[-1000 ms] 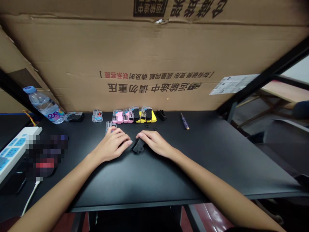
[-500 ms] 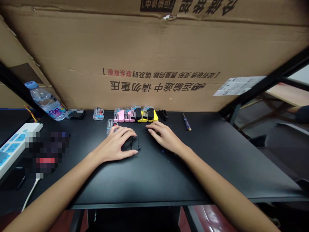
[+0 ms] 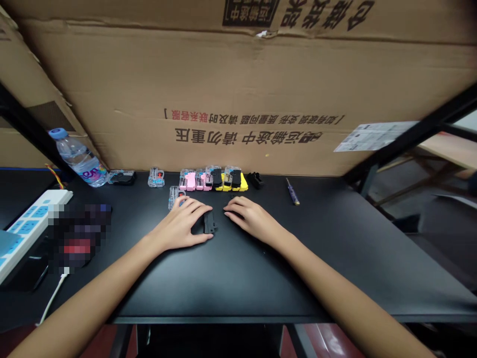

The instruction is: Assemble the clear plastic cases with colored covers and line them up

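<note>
The left hand (image 3: 183,223) gripped a black part (image 3: 209,222), probably to steady it; whether the nearby right hand (image 3: 254,218) held anything was unclear.

- Water bottle (image 3: 80,160) with a blue cap, at the back left of the black table (image 3: 238,283).
- White power strip (image 3: 32,233) with blue socket faces, along the left side; red and yellow wires (image 3: 55,175) behind its far end.
- Dark object (image 3: 80,236), blurred by pixelation, with a white cable (image 3: 52,298) at its near end.
- Cardboard (image 3: 223,74) behind, printed upside down in black and red, bearing a white label (image 3: 376,135) at right.
- Black frame bar (image 3: 439,108), slanting at right.
- Reddish floor (image 3: 331,340) below.
</note>
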Demonstrator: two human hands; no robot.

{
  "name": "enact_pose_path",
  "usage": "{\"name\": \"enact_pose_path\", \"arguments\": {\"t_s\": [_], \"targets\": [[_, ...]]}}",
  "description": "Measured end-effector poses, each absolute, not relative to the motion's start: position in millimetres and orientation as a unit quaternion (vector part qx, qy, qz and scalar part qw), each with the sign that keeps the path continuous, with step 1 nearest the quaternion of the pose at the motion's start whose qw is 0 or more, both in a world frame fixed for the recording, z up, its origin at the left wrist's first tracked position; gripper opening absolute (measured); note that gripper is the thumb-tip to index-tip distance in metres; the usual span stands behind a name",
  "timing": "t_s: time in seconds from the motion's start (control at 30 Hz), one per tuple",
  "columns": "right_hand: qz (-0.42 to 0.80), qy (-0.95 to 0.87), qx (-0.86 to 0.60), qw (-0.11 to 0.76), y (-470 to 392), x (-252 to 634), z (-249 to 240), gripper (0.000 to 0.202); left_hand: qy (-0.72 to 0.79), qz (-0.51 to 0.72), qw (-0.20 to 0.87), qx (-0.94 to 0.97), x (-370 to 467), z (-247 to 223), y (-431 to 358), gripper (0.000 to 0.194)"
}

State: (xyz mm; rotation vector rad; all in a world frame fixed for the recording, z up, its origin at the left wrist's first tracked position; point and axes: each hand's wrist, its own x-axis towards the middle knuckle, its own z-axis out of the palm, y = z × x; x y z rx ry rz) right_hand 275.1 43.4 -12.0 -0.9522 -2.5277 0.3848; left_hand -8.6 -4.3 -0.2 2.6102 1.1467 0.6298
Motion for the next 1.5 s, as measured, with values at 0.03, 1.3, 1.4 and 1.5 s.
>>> {"name": "enact_pose_path", "arguments": {"t_s": [0.03,1.3,1.4,1.5], "targets": [[0.135,-0.91,-0.337,0.202,41.9,273.9,-11.2,0.031,0.394,0.216,0.109,0.887,-9.4,-0.6,-3.8,0.06],[0.644,-0.612,-0.373,0.269,21.3,237.3,-8.3,0.042,0.4,0.224,0.096,0.883,-5.3,-1.2,-3.9,0.059],[0.651,-0.606,-0.374,0.264,21.2,237.8,-8.0,0.041,0.401,0.225,0.092,0.883,-6.4,-1.8,-3.7,0.06],[0.65,-0.605,-0.372,0.268,21.1,236.5,-8.8,0.039,0.397,0.225,0.085,0.885,-6.9,-2.7,-3.0,0.06]]}}
